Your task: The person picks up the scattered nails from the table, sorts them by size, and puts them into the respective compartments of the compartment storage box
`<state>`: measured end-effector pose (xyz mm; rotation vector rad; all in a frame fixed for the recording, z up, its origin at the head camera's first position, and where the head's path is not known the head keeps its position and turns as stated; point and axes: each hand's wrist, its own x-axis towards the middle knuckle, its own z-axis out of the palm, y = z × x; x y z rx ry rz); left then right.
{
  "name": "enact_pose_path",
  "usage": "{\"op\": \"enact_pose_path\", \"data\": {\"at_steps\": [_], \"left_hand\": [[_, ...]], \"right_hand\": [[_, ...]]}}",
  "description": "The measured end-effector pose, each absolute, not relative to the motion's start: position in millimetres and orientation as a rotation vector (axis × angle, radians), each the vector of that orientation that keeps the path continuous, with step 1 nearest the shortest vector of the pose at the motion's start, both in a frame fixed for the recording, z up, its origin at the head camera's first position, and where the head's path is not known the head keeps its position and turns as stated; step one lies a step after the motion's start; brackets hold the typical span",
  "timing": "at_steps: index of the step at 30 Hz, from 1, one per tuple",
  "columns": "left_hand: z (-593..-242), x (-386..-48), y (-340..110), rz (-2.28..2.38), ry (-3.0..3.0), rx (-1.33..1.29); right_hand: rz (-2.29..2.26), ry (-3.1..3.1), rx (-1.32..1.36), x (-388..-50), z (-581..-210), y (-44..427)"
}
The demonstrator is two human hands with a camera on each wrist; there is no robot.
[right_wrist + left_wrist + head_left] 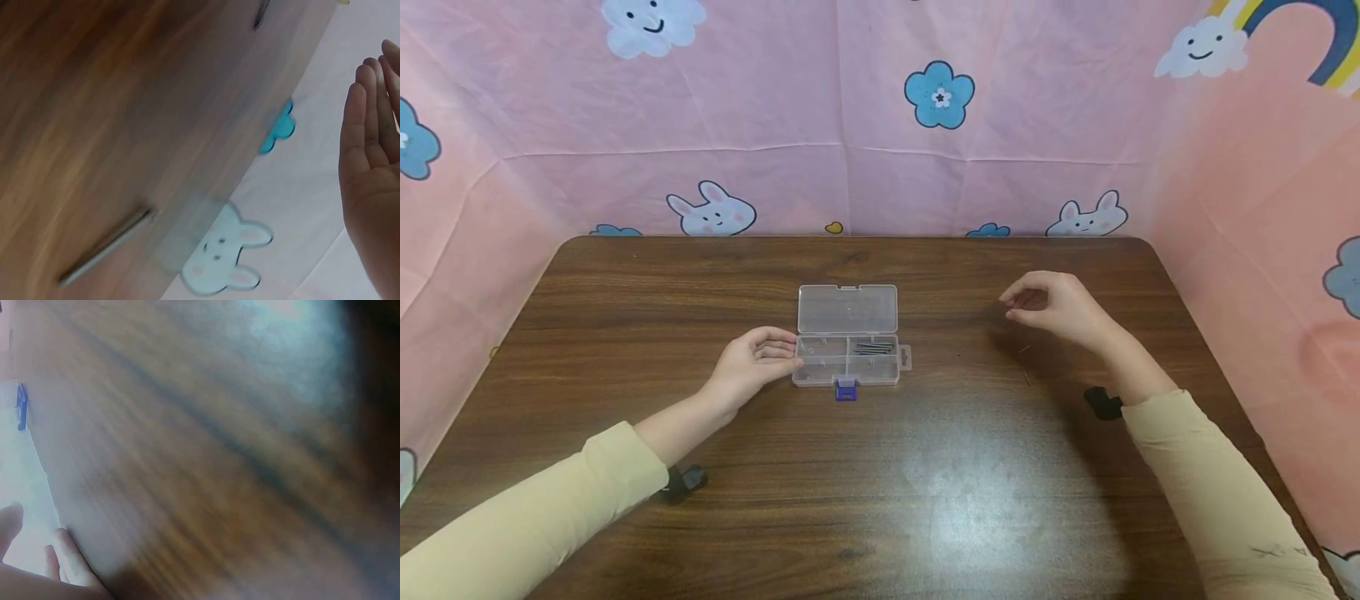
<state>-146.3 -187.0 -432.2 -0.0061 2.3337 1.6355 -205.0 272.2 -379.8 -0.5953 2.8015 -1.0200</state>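
A clear plastic compartment box [847,360] lies on the table with its lid [847,309] folded back. Thin metal nails [874,348] fill part of its back right compartment. My left hand [747,367] grips the box's left end, thumb at the front corner and fingers along the side. To the right, my right hand [1060,310] hovers over the table, its fingers long and the thumb close to the fingertips; nothing shows between them. Below it lie loose nails [1027,378], one of them large in the right wrist view as a grey nail [106,247].
A blue latch [846,391] sticks out at the box's front, and a hanging tab [906,357] at its right end. Another small piece [959,353] lies between box and right hand. Pink printed cloth [790,108] walls the wooden table [850,483] behind and at both sides.
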Motion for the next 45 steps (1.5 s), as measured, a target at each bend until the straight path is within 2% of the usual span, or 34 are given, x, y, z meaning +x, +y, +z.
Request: {"op": "enact_pose_path", "data": {"at_steps": [24,35,45], "left_hand": [[-431.5,-147.1,-188.3,1.618,2.33,0.002],[-430.8,-148.0,-188.6,1.605,2.339,0.008],[-432.1,-147.5,-187.6,1.637,2.329,0.002]], "right_hand": [[-0.965,2.97,-0.398,-169.5,-387.4,360.7],[-0.912,2.922,-0.292,-162.7,-397.3,379.2],[-0.947,2.803,-0.299,-161.3,-403.5,385.7]]}}
